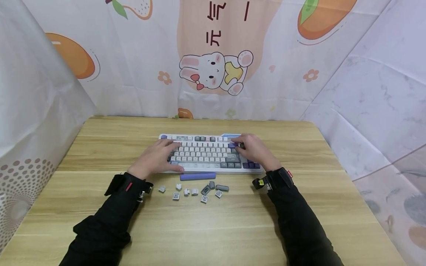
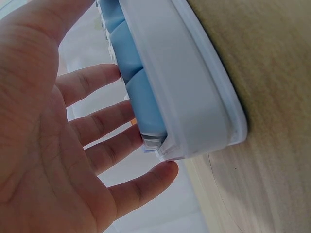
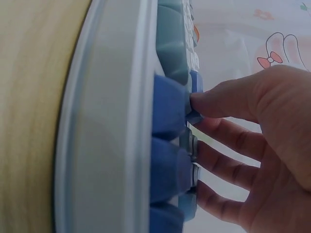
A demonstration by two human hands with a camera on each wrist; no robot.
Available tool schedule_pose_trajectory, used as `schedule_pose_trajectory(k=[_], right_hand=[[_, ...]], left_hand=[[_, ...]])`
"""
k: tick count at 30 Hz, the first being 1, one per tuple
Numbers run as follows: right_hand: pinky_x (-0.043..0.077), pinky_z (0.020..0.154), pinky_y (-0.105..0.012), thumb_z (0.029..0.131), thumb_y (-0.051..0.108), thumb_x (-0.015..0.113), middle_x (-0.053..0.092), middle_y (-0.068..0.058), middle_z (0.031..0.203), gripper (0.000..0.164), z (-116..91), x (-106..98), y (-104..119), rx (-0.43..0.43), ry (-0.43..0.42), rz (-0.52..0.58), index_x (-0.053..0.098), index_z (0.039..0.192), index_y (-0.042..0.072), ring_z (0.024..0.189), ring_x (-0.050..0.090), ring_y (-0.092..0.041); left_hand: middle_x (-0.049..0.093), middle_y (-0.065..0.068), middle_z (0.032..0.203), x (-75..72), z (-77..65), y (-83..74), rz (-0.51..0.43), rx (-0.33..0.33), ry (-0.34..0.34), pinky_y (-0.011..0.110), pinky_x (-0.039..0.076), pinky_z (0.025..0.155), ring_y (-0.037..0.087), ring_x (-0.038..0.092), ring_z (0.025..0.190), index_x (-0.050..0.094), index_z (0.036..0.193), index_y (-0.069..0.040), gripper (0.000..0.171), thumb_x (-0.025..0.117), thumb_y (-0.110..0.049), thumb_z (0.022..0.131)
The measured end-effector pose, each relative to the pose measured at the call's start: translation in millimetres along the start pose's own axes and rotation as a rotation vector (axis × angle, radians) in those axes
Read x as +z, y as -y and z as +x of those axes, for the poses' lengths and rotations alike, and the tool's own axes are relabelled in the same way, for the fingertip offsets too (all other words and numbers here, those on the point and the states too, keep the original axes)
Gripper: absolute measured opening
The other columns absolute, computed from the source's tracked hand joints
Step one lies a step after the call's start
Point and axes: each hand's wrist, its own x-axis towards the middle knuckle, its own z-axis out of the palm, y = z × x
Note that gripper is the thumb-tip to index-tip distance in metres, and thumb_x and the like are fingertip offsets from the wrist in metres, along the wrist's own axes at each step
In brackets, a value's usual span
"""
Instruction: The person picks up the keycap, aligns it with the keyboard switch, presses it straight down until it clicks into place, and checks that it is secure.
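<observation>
Left hand (image 1: 154, 157) spread loosely on the keyboard (image 1: 204, 150) — right hand (image 1: 255, 148) has bent fingers at its keys (image 3: 196, 81), can't tell if pinching any.

Bare left hand (image 2: 53, 131), palm to camera, fingers spread and lightly bent, tips along the row of rounded light-blue plastic keycaps (image 2: 146, 104). Lowest fingertip sits at the corner of the white plastic keyboard case (image 2: 187, 92), which rests on a pale wood-grain tabletop (image 2: 277, 121). Whitish cloth (image 2: 160, 211) behind, blurred.
</observation>
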Motion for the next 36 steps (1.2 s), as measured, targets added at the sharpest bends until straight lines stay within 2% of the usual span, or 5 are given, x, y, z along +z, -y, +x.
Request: schedule_pose_trajectory(k=[5, 14, 20, 26, 36], right_hand=[[0.050, 0.079, -0.041, 0.095, 0.007, 0.069, 0.069, -0.016, 0.120, 0.038, 0.0, -2.6, -1.2, 0.004, 0.027, 0.000, 0.067, 0.133, 0.003, 0.095, 0.064, -0.025], [0.049, 0.075, -0.038, 0.095, 0.005, 0.069, 0.071, -0.013, 0.113, 0.029, 0.8, -1.6, -1.2, -0.045, 0.011, -0.008, 0.073, 0.124, 0.006, 0.089, 0.062, -0.021], [0.048, 0.069, -0.035, 0.096, 0.001, 0.067, 0.071, -0.009, 0.099, 0.024, 1.8, 0.4, 2.8, -0.055, -0.019, -0.046, 0.076, 0.118, 0.006, 0.080, 0.059, -0.020], [0.050, 0.074, -0.038, 0.096, 0.000, 0.067, 0.070, -0.011, 0.098, 0.028, 0.7, 1.1, 8.6, -0.040, -0.040, -0.152, 0.076, 0.121, 0.010, 0.083, 0.061, -0.023], [0.048, 0.078, -0.040, 0.096, 0.003, 0.068, 0.067, -0.009, 0.100, 0.028, -0.3, 5.1, 16.1, 0.030, -0.065, -0.194, 0.075, 0.121, 0.013, 0.092, 0.059, -0.029]], left_hand=[[0.040, 0.025, 0.154, -1.3, 0.1, -1.2, 0.002, -0.001, 0.003, 0.061, 0.035, 0.111, 0.043, 0.036, 0.142, 0.047, 0.152, -0.008, 0.102, 0.079, -0.066, 0.076], [0.040, 0.025, 0.154, -0.1, -0.5, 0.6, 0.000, -0.003, 0.003, 0.061, 0.035, 0.111, 0.043, 0.036, 0.142, 0.047, 0.152, -0.008, 0.101, 0.079, -0.066, 0.076], [0.040, 0.025, 0.154, 0.2, 0.2, 0.9, 0.003, -0.001, 0.004, 0.061, 0.035, 0.111, 0.042, 0.035, 0.142, 0.046, 0.153, -0.008, 0.102, 0.079, -0.067, 0.076], [0.040, 0.025, 0.154, 0.1, 1.7, -0.3, 0.007, 0.004, -0.001, 0.061, 0.033, 0.112, 0.042, 0.035, 0.143, 0.046, 0.152, -0.008, 0.102, 0.079, -0.067, 0.076], [0.040, 0.026, 0.154, -0.3, -0.4, -1.3, 0.000, 0.006, -0.009, 0.061, 0.034, 0.112, 0.043, 0.036, 0.142, 0.047, 0.152, -0.006, 0.101, 0.080, -0.065, 0.076]])
